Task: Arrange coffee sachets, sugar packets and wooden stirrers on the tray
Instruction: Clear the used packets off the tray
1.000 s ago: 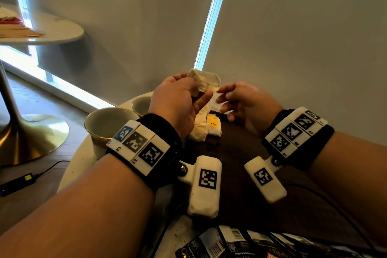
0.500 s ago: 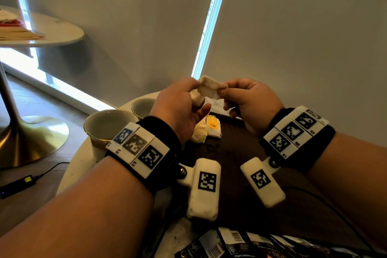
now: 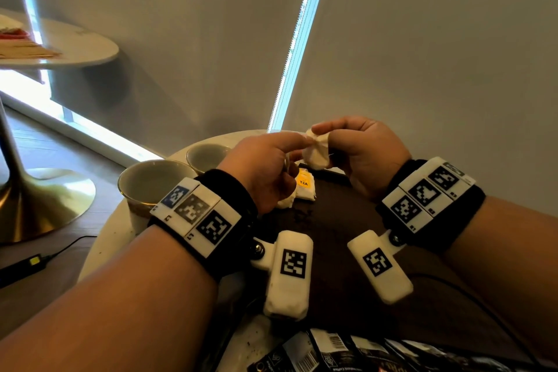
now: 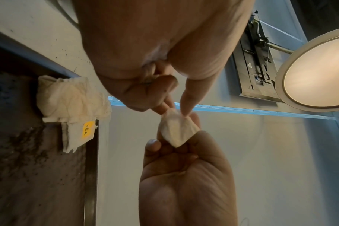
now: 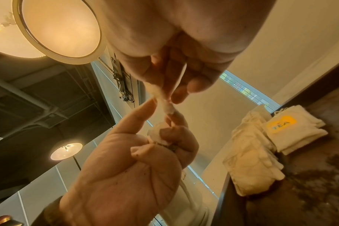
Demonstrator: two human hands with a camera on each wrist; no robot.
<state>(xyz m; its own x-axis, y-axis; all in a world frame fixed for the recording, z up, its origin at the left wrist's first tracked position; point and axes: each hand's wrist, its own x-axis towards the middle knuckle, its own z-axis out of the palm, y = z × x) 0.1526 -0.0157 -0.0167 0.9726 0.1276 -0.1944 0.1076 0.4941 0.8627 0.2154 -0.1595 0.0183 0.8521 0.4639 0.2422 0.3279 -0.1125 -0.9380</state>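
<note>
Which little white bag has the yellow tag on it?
The flat bag lying on the dark tray. It shows a yellow "TEA" tag; the one pinched between both hands shows none.

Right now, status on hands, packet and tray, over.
Left hand and right hand both pinch one white packet above the tray. Packets with a yellow TEA tag lie at the tray's far end. Nothing in the way.
</note>
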